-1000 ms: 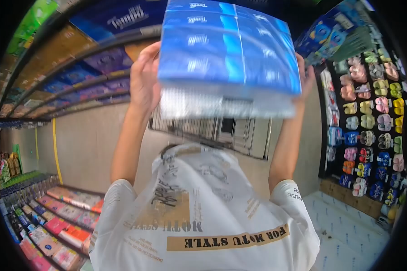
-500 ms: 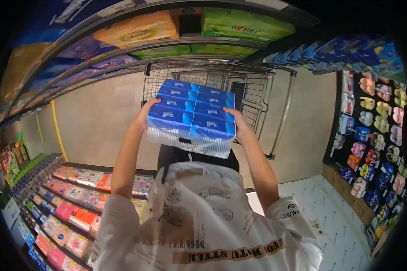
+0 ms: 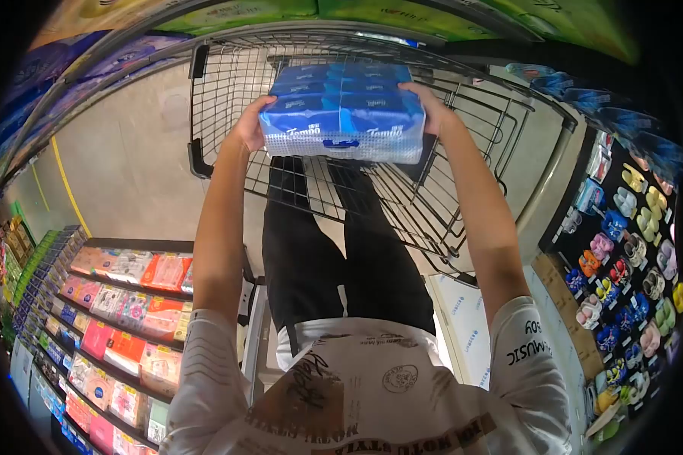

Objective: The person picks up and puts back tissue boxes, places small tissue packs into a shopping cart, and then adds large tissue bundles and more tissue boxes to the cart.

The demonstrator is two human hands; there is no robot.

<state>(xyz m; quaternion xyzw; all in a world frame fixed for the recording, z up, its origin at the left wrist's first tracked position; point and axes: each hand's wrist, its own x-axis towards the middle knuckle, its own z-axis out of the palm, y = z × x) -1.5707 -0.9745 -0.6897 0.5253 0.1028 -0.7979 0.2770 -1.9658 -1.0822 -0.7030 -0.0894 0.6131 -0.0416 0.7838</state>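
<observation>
Both my hands grip a large blue plastic-wrapped multipack of tissues (image 3: 341, 114) from its two sides. My left hand (image 3: 252, 125) is closed on its left side, thumb on the upper edge. On the opposite side, my right hand (image 3: 430, 110) clasps it with the thumb over the top; the other fingers are partly hidden. The pack is held over a wire shopping cart (image 3: 224, 98), its carry-handle slot facing me. Whether its underside touches the cart's wires cannot be seen.
Shelves with green packs (image 3: 402, 14) run along the far side. Low shelves of pink and red packages (image 3: 125, 345) stand at the left. A rack of slippers (image 3: 622, 258) rises at the right. The cart's frame (image 3: 539, 174) extends right. A yellow line (image 3: 68, 186) marks the floor.
My hands have carried the tissue multipack forward, away from my body and over the cart. The cart now appears nearer and larger, and my arms are stretched out further.
</observation>
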